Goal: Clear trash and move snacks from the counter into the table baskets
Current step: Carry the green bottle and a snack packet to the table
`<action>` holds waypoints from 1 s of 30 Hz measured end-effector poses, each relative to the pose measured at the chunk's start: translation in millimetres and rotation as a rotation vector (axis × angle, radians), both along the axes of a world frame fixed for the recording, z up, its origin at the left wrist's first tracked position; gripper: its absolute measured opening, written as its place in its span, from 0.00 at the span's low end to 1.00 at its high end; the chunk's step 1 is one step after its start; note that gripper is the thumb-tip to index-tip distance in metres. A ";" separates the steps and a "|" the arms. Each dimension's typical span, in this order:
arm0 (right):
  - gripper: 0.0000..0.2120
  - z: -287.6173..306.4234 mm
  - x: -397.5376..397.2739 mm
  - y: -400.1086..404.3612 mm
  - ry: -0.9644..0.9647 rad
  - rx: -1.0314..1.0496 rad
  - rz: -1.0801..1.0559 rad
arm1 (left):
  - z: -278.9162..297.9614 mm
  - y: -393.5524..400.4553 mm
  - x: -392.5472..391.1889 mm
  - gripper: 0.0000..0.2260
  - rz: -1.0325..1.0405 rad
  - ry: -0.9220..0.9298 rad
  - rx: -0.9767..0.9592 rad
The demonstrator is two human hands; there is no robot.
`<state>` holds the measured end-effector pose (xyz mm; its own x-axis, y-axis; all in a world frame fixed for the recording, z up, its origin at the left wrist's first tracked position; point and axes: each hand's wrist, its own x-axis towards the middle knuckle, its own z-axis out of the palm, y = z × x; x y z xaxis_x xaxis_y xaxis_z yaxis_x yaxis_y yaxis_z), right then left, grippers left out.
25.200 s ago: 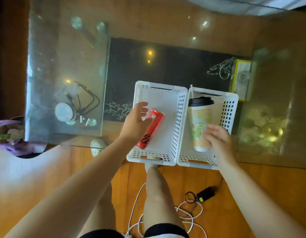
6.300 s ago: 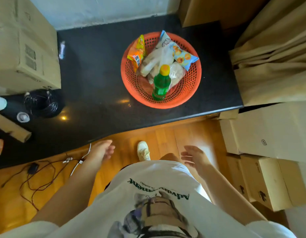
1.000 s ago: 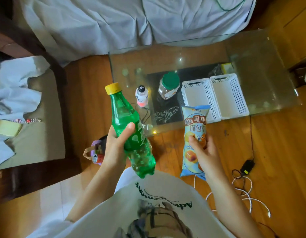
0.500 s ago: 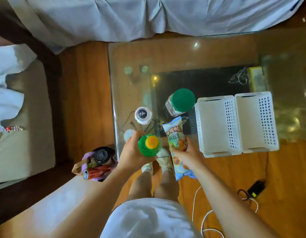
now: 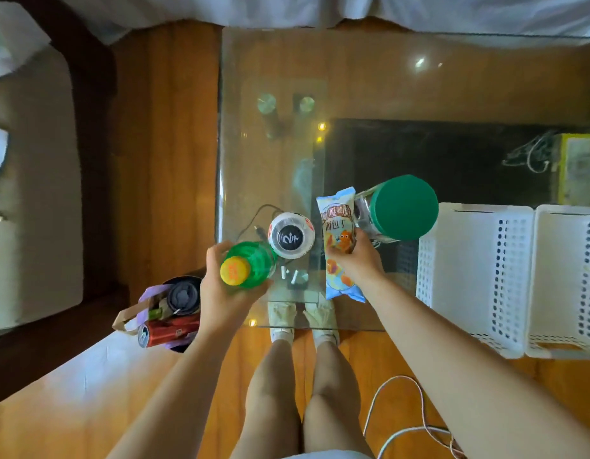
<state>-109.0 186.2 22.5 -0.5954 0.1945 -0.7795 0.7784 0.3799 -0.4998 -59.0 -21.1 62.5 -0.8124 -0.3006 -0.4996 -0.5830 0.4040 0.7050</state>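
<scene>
Hands: both were full, above the near left part of the glass table (image 5: 386, 77).
Left hand (image 5: 221, 293): its fingers were curled round a green bottle (image 5: 254, 265) with a yellow cap (image 5: 234, 270); the bottle stood upright, seen from above, at the table's near left corner.
Right hand (image 5: 358, 260): it gripped a pale blue snack bag (image 5: 340, 226) round the middle; the bag's top end pointed away from the person and its bottom end hung past the wrist.
Table items: a white bottle (image 5: 291, 235) with a dark cap stood just beside the green one; a clear jar (image 5: 365, 213) with a green lid (image 5: 404, 207) stood right of the bag, touching it or nearly so.
Baskets: two white slotted ones sat side by side at the table's near right edge, the left basket (image 5: 469, 276) next to the jar, the right basket (image 5: 568, 276) partly cut off by the frame; nothing showed inside either.
Trash: a bin (image 5: 174, 313) on the floor left of the table held a red can (image 5: 168, 332), a black-lidded cup (image 5: 184, 294) and paper scraps.
Floor: wood, with a white cable (image 5: 403, 425) by the person's right leg; shoes showed through the glass.
</scene>
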 end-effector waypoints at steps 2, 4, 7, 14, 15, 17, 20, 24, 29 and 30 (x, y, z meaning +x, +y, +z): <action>0.18 -11.3 -3.1 -4.1 0.017 0.008 0.019 | -4.4 -4.1 -0.7 0.33 0.024 0.010 0.016; 0.18 -20.2 -0.8 -7.6 0.008 0.035 0.051 | -5.9 -5.9 0.8 0.33 0.009 0.015 0.035; 0.21 -25.7 8.0 -9.7 -0.037 0.111 0.117 | -4.2 -3.9 5.5 0.32 -0.019 0.022 0.070; 0.27 -11.1 28.0 3.1 -0.075 0.080 0.125 | -4.0 -0.8 9.4 0.37 0.029 0.000 0.129; 0.29 -6.7 31.4 6.9 -0.096 0.067 0.114 | -2.3 0.1 9.2 0.37 0.036 -0.014 0.126; 0.32 1.8 38.6 15.2 -0.153 0.038 0.099 | 0.9 -0.6 9.6 0.36 0.046 -0.057 0.126; 0.32 19.8 51.5 27.8 -0.205 0.006 0.106 | 9.5 -2.0 16.1 0.35 0.055 -0.146 0.142; 0.31 53.0 67.8 43.4 -0.243 -0.009 0.133 | 32.5 3.5 34.7 0.16 0.227 -0.327 0.308; 0.24 99.8 85.6 48.5 -0.306 0.005 0.188 | 70.6 3.4 88.2 0.13 0.448 -0.533 0.417; 0.22 109.0 88.9 44.9 -0.323 -0.003 0.216 | 79.4 1.6 102.4 0.12 0.479 -0.519 0.417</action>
